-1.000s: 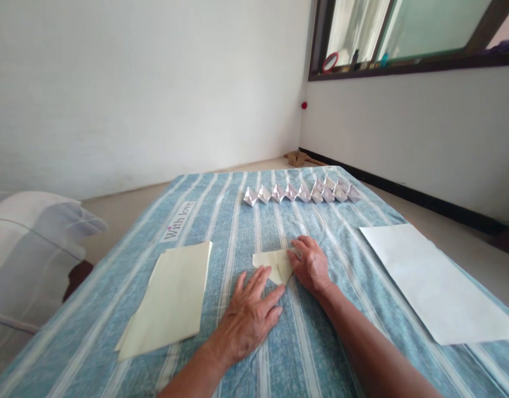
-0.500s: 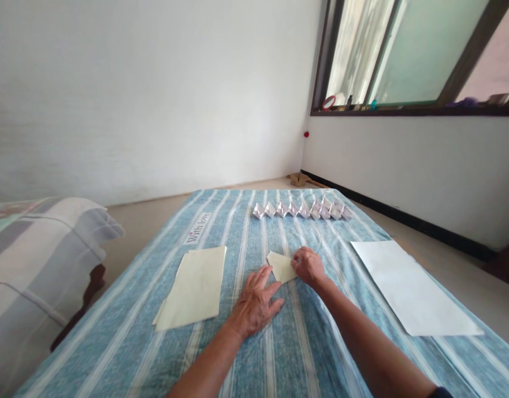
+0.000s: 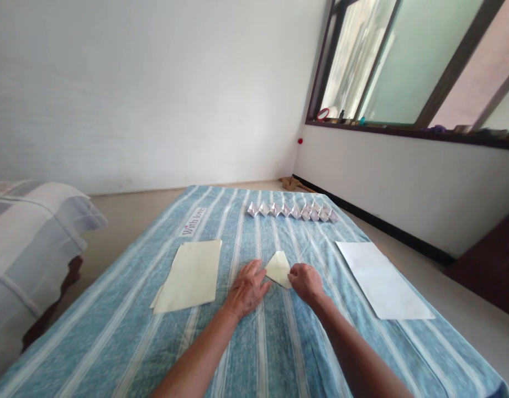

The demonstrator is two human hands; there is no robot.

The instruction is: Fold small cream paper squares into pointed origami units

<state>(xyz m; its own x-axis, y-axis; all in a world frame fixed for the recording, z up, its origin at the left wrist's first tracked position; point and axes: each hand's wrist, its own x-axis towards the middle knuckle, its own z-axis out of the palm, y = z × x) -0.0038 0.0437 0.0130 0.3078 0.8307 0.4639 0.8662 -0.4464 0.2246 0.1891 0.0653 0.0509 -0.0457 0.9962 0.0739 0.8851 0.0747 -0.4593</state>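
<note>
Blue striped bedsheet (image 3: 279,354) — folded cream paper (image 3: 278,268) at centre; left hand (image 3: 246,289) flat, touching its edge; right hand (image 3: 306,282) pinching opposite corner.

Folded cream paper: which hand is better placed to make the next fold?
Probably the right hand: curled on the folded cream paper at its near right edge, seemingly pinching it. The left hand lies flat, fingertips at its left edge.

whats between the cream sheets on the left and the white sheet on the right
In the head view, the left hand and right hand, both touching a folded cream piece on the striped cloth.
</note>
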